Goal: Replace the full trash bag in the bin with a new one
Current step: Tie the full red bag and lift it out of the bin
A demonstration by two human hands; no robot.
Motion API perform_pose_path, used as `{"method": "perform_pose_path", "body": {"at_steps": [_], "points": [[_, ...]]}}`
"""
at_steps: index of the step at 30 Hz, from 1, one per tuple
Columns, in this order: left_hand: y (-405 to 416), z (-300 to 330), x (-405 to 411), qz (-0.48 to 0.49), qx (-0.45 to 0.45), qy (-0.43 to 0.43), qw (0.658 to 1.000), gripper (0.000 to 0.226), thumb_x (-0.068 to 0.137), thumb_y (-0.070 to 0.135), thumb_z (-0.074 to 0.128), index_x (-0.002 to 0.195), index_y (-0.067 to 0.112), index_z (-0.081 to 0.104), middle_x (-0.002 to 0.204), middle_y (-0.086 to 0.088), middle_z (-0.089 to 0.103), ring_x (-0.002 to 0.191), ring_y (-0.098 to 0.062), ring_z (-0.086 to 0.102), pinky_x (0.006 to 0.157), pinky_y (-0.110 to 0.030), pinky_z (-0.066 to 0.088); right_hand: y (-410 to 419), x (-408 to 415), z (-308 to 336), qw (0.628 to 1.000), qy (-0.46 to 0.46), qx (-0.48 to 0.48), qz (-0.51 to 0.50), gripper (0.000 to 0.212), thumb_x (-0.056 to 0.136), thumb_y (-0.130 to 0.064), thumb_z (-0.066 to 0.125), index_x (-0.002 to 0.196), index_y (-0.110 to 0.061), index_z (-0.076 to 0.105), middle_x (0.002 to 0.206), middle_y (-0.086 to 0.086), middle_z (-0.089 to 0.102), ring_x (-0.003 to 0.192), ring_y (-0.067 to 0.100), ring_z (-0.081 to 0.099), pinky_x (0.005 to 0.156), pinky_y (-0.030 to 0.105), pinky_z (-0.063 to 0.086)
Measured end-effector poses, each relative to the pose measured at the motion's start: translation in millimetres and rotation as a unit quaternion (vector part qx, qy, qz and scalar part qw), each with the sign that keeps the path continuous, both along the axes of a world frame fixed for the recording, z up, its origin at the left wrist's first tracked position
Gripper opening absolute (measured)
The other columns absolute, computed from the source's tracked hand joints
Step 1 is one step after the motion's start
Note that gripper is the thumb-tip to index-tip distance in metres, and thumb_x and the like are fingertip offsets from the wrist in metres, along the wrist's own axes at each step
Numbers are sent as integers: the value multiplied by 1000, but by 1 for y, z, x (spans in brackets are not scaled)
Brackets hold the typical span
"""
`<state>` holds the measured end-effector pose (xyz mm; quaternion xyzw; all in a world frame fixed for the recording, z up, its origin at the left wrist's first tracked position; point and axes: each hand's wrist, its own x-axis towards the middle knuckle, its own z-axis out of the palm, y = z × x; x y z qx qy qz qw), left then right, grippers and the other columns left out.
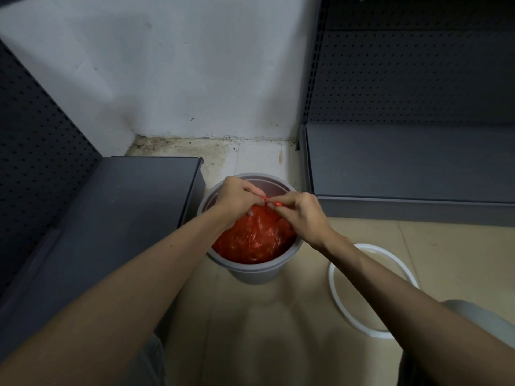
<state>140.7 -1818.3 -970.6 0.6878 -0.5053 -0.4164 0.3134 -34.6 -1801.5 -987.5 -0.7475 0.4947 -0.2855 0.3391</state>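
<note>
1. A grey bin [252, 270] stands on the tiled floor [278, 330] at the centre of the frame, between two dark grey shelf units.
2. A full red trash bag [255, 240] sits inside the bin, its crinkled plastic bulging up to about the rim.
3. The left hand [237, 199] comes in from the lower left; its fingers are curled and pinch a thin twisted strip of the red bag above the bin's mouth.
4. The right hand [299, 211] comes in from the lower right; its fingertips also pinch the bag's red plastic, just beside the left hand's fingertips.
5. Both hands meet over the far half of the bin, and the bag's top is gathered between them.
6. A white ring [334, 291] lies flat on the floor at the lower right, near the bin but apart from it, partly hidden by the right forearm.
7. A stained white wall [167, 65] fills the upper middle of the frame, with grime along its foot.
</note>
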Motion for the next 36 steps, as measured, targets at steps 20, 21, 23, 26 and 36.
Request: {"method": "perform_pose_path", "body": {"at_steps": [20,21,23,26,36], "points": [[10,10,23,56,136,249,957,23,70,2,84,90,-2,73,77,-11,71,69,-17,72,61,-23,59,-12,9,-8,976,-145,117,-112,20,88,-26,70,104,-16,77,98,2,77,94,14,72,92,41,57],[9,10,26,59,134,251,957,24,71,2,84,91,-3,72,79,-12,71,68,-17,71,60,-22,59,-13,8,-9,976,-137,117,-124,20,88,-28,71,103,-17,78,97,1,77,94,13,72,92,41,57],[8,10,34,68,122,230,963,26,71,2,84,93,-4,72,79,-13,69,65,-16,70,58,-21,58,-14,6,-10,975,-120,117,-145,19,88,-31,70,101,-19,79,96,-2,78,94,13,71,91,43,56],[7,8,46,81,88,158,980,16,72,1,83,85,0,73,73,-11,68,56,-15,69,54,-20,57,-14,4,-11,978,-78,107,-160,18,89,-35,68,95,-23,79,89,-5,77,90,14,71,89,45,56],[20,-5,68,77,90,21,993,12,76,-3,80,85,-6,72,75,-13,68,45,-11,62,46,-19,54,-9,-10,-10,971,151,78,-167,29,93,-42,58,80,-23,77,75,-5,71,79,18,66,77,35,50]]}}
